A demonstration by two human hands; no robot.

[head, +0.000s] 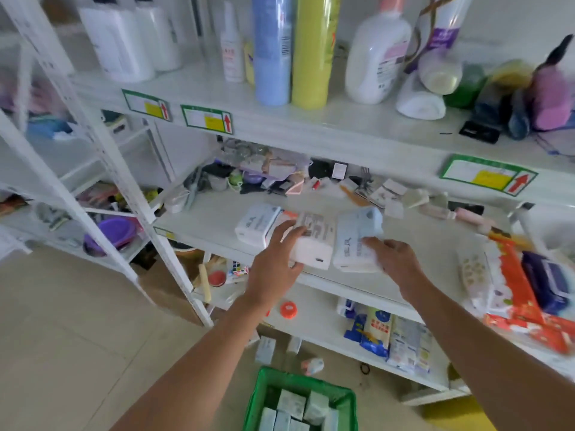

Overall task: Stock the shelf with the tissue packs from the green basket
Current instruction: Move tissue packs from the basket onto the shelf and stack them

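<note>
Left hand [273, 264] grips the middle pack [315, 236], right hand [395, 259] the right pack [357, 234]; both should slide squarely back on the shelf [426, 244], flush beside the left pack [256, 223]

On the middle shelf [420, 244], at frame centre, the left pack [256, 225], middle pack [314, 241] and right pack [357, 237] lie side by side. Clutter [264, 172] lies behind them and bottles [314, 51] stand on the upper shelf [311, 126]. At bottom centre the basket [298, 381] sits on the floor [62, 321] with more packs [292, 402] inside
</note>
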